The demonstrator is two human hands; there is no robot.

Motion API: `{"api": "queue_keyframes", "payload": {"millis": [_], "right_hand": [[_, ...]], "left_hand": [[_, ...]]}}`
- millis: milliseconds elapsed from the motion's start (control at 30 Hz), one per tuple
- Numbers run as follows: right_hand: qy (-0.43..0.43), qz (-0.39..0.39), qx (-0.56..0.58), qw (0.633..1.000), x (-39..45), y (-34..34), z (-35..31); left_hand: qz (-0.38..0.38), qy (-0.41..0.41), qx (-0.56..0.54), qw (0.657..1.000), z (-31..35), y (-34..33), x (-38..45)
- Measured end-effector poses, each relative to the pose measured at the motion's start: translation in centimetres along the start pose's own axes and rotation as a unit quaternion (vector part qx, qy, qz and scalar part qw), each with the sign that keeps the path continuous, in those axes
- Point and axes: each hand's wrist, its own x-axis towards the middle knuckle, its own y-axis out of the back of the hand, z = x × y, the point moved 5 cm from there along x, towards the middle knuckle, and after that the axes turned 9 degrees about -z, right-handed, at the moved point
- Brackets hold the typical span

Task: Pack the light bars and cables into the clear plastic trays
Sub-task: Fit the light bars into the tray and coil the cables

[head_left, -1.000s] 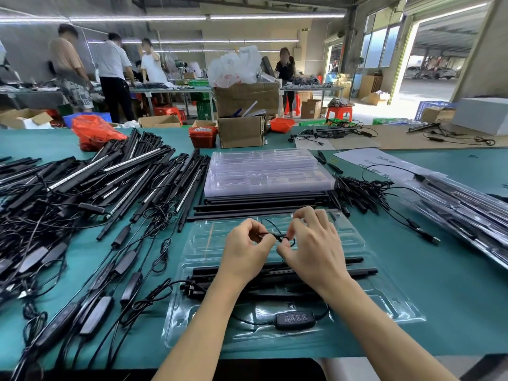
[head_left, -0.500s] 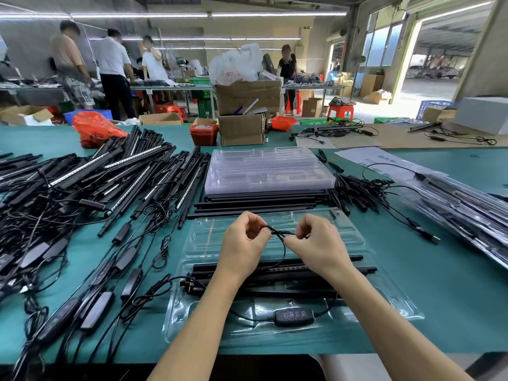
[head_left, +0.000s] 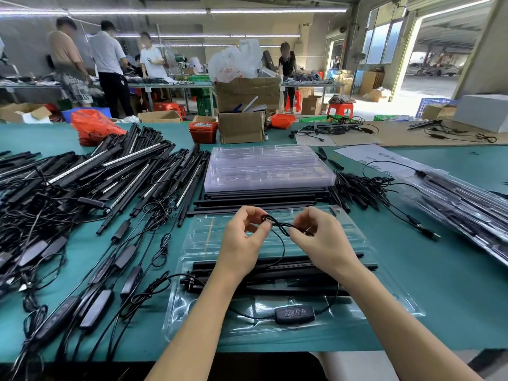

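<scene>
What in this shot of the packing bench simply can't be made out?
- Head view: the middles of the light bars in the open tray are hidden behind both forearms.
- The right hand covers its own fingertips, so its grip on the cable is hidden.
- The marks on the controller buttons are too small to read.
- The printing on the paper sheet is too small and blurred.
- The bar pile is cut off by the left edge.

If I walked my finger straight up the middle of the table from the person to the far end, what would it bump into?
Button controller → black light bars in the open tray → cable pinched between the left hand and right hand → stack of clear trays → cardboard box.
</scene>
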Motion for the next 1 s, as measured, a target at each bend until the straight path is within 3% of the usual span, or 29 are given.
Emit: {"api": "queue_keyframes", "payload": {"millis": [267,500,767,1000], "right_hand": [[0.073,0.027,-0.113,0.991,-0.6,-0.5,-1.7],[0.004,-0.030,-0.183,0.983,-0.2,-1.1,-1.1],[-0.024,-0.100,-0.158,0.982,-0.1,-1.2,-1.2],[-0.058,-0.071,-0.218,0.972,0.2,-0.8,-1.5]], "left_hand": [[0.000,0.004,-0.010,1.000,-0.3,-0.1,0.0],[-0.045,0.001,-0.011,0.999,-0.5,-0.6,0.2],[-0.087,-0.014,0.048,0.995,0.5,-1.0,-0.3],[-0.054,-0.033,0.050,0.997,0.8,-0.8,-0.4]]}}
